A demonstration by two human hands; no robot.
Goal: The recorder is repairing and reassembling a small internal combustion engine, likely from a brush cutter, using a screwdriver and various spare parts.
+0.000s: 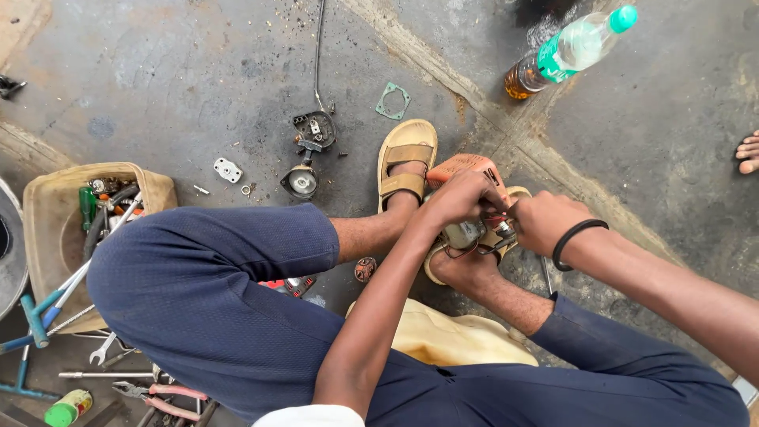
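Orange-cased engine part (466, 170), a small metal-and-plastic assembly, sits wedged between the person's sandalled feet at about one o'clock from the knees. It looks rigid and fairly heavy for its size, probably oily, so the plastic housing seems the safest place to grip, away from the thin wires and clips beneath. Left hand (462, 198) curls over its top, fingers closed around the housing. Right hand (545, 221), with a black band on the wrist, presses in from three o'clock, fingers pinched tight at the metal core; what they hold is hidden. At nine o'clock lies a tub of tools (47, 213); at eleven o'clock a carburettor piece (304, 158) and a gasket (393, 100); a bottle (569, 51) at one o'clock.
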